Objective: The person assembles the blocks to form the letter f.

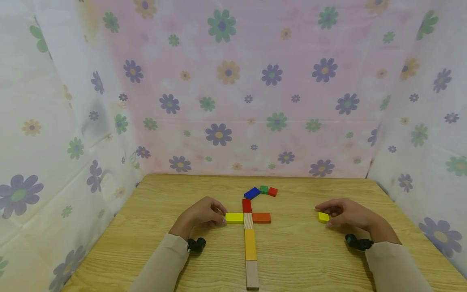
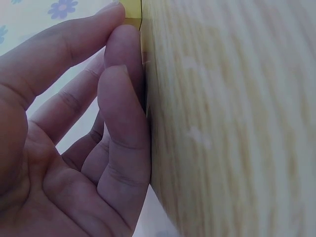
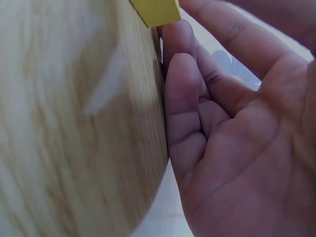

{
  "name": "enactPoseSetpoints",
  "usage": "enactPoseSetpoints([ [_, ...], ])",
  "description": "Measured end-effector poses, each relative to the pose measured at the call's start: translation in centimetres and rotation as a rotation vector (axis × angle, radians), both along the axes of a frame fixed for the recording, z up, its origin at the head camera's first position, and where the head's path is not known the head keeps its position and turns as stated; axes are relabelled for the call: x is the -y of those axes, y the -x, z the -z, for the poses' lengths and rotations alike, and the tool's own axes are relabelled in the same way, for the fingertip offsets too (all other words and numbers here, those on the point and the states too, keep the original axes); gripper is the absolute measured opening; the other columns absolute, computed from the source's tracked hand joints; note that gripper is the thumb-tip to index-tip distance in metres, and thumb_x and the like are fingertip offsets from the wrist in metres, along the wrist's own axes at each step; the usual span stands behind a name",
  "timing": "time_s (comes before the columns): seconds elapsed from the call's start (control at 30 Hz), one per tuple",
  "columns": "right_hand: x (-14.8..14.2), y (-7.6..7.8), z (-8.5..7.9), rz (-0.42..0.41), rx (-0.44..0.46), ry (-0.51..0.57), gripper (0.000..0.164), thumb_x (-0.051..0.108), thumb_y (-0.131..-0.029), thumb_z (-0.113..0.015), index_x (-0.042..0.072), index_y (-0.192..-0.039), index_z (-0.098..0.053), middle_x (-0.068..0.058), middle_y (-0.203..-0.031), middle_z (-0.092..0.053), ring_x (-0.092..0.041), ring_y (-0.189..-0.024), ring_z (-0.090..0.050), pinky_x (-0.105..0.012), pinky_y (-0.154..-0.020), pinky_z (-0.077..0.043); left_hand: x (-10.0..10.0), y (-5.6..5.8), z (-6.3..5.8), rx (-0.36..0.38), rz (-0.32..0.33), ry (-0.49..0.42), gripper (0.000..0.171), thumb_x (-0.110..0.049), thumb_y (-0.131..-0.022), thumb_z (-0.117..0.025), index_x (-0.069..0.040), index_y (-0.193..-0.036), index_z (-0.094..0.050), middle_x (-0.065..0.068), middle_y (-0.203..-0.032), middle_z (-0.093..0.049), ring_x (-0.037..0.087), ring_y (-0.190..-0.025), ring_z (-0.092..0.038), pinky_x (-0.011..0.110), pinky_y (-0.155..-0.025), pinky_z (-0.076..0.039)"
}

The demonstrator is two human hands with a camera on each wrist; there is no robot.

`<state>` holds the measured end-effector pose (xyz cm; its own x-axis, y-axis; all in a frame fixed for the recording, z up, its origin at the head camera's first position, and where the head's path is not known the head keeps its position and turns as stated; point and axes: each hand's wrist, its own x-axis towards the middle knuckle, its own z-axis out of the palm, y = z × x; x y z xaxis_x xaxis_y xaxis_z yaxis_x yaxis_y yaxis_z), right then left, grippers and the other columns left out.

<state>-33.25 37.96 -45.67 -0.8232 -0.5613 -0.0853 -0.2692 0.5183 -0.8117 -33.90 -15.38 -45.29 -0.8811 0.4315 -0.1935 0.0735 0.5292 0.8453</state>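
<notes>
My left hand [image 1: 204,213] rests on the table with thumb and fingertips at the left end of a long yellow block [image 1: 234,218], pinching it. In the left wrist view, part of that yellow block [image 2: 132,9] shows beyond the fingertips. On the right, my right hand [image 1: 350,214] holds a short yellow block [image 1: 323,217] between thumb and fingers, low at the tabletop. Its far side is partly hidden. The long yellow block meets a striped pale wood block [image 1: 248,221], with an orange block [image 1: 261,218] on the opposite side.
From the striped block, a red block [image 1: 247,205] extends away; an amber block [image 1: 250,244] and a beige block [image 1: 252,275] extend toward me. Blue [image 1: 251,193], green [image 1: 264,190] and small red [image 1: 273,192] blocks curve rightward at the far end. Flowered cloth [image 1: 248,81] surrounds the wooden table [image 1: 295,259].
</notes>
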Motion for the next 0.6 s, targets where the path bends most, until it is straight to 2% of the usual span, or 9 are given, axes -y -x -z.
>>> enactPoseSetpoints([
  [0.1,0.13,0.06,0.03,-0.003,-0.017,-0.007,0.055,0.016,-0.093,-0.077,0.005,-0.144,-0.059,-0.023,-0.143,-0.059,-0.004,-0.114,-0.063,-0.022,-0.089,-0.053,0.01,-0.12,-0.13,0.002,0.002,0.0,0.028,-0.016,-0.085,-0.086,-0.009,-0.11,-0.077,0.006,-0.09,-0.075,0.019,-0.074,-0.068,0.032,-0.067,-0.06],
  [0.33,0.3,0.08,-0.28,-0.01,-0.011,-0.001,0.054,0.014,-0.094,-0.076,0.0,-0.143,-0.059,-0.022,-0.133,-0.064,-0.012,-0.094,-0.06,-0.028,-0.077,-0.053,0.1,-0.17,-0.21,-0.002,0.002,-0.003,0.029,-0.017,-0.084,-0.087,-0.008,-0.11,-0.077,0.006,-0.089,-0.074,0.019,-0.073,-0.068,0.032,-0.067,-0.06],
  [0.6,0.45,-0.15,-0.3,0.034,0.031,0.002,0.051,0.015,-0.092,-0.078,0.002,-0.139,-0.064,-0.018,-0.122,-0.066,-0.013,-0.089,-0.058,-0.03,-0.074,-0.053,-0.07,-0.27,-0.35,-0.002,0.005,-0.006,0.028,-0.016,-0.084,-0.087,-0.007,-0.109,-0.077,0.006,-0.089,-0.074,0.019,-0.073,-0.067,0.033,-0.067,-0.06],
])
